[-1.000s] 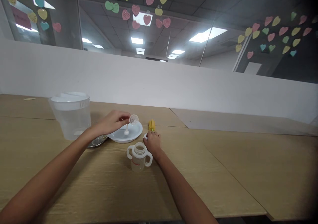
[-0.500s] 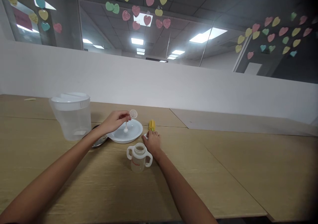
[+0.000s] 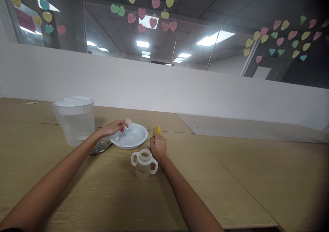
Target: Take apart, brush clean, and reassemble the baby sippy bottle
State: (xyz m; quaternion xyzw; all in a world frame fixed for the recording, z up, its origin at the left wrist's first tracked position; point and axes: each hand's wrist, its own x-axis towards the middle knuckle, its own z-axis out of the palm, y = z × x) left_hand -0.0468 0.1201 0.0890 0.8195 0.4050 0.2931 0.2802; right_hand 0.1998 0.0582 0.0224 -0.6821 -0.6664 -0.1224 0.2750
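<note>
My left hand (image 3: 117, 127) is over the left part of a white plate (image 3: 140, 139). Its fingertips pinch a round translucent disc (image 3: 128, 122); a small white straw weight (image 3: 117, 138) shows below the hand, over the plate. My right hand (image 3: 159, 148) rests low on the table, fingers curled over a white piece (image 3: 149, 143) that is mostly hidden. A yellow banana-shaped object (image 3: 157, 129) pokes out just beyond those fingers. Nearer to me, between my forearms, a clear two-handled bottle (image 3: 143, 168) stands upright with its top uncovered.
A large translucent pitcher (image 3: 78, 129) with a white lid stands at the left. Beside it lies a round metal tray (image 3: 99, 151) with something clear on it, partly behind my left forearm. A white wall (image 3: 154, 88) with windows above closes off the table's back.
My left hand has moved left and slightly down with the disc, and the straw weight has shifted left over the plate. My right hand has barely moved.
</note>
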